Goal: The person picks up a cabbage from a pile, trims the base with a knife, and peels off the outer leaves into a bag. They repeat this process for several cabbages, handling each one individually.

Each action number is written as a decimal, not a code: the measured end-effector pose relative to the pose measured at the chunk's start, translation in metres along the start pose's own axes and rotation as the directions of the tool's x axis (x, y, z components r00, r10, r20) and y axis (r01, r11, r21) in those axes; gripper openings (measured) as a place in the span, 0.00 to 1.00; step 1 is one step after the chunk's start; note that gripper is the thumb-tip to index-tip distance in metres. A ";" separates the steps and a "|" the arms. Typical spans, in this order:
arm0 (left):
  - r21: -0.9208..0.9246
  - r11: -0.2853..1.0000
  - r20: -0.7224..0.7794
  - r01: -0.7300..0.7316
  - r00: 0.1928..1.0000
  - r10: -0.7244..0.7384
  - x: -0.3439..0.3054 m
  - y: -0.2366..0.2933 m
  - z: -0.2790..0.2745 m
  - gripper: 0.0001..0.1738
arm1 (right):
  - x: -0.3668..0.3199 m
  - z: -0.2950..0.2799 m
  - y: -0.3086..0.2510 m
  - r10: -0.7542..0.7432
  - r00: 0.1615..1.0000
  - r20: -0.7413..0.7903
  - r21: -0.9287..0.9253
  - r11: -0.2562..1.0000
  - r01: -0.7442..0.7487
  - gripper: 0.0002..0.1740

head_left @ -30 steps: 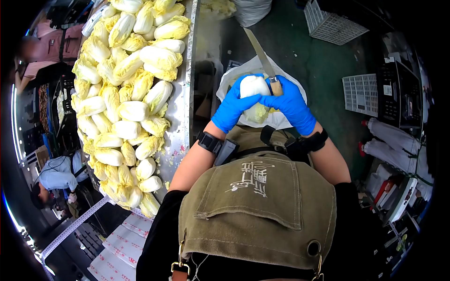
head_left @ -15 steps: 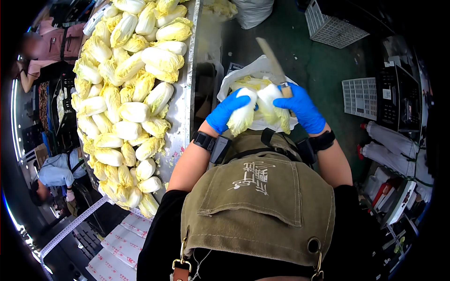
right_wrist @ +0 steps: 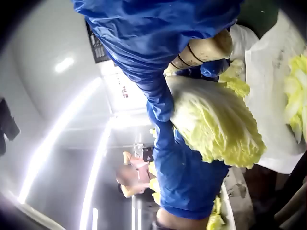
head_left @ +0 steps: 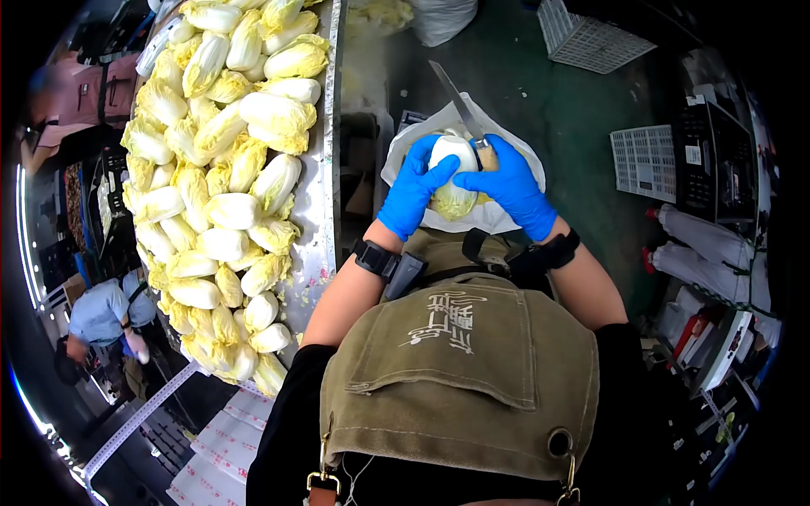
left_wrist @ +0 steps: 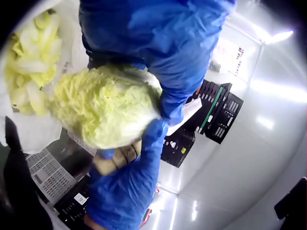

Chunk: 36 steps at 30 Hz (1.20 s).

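A napa cabbage (head_left: 453,173) is held between two blue-gloved hands over an open white bag (head_left: 530,160). My left hand (head_left: 413,187) grips its left side, thumb across the front. My right hand (head_left: 513,187) holds the wooden handle (head_left: 488,158) of a knife and touches the cabbage with its thumb. The blade (head_left: 458,99) points up and away to the left. In the left wrist view the yellow leafy end of the cabbage (left_wrist: 103,108) shows between the gloves. Loose leaves (left_wrist: 33,64) lie in the bag.
Many cabbages (head_left: 232,211) are heaped on a metal table (head_left: 319,202) at the left. Plastic crates (head_left: 645,164) stand on the green floor at the right. A white sack (head_left: 445,18) is at the top. A person in pink (head_left: 80,93) and another in light blue (head_left: 99,312) are beyond the table.
Half a second ago the hands were apart with a pale piece at each; now they are together around one cabbage. The knife has shifted left. The view has shifted slightly.
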<state>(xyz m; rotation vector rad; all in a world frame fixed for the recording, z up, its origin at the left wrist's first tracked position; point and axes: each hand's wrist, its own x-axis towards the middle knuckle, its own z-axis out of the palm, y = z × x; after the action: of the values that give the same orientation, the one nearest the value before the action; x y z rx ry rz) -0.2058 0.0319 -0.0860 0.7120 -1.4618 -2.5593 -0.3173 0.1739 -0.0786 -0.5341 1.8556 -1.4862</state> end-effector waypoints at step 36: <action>-0.168 0.949 0.331 0.267 0.922 -0.200 -0.023 0.023 -0.018 0.26 | -0.020 -0.008 -0.030 0.043 0.999 0.033 0.024 0.999 -0.044 0.28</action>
<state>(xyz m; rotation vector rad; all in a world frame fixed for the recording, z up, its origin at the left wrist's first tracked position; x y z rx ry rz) -0.1810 0.0130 -0.0668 0.4970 -1.2112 -3.0717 -0.3131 0.1852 -0.0443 -0.5001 1.8105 -1.4617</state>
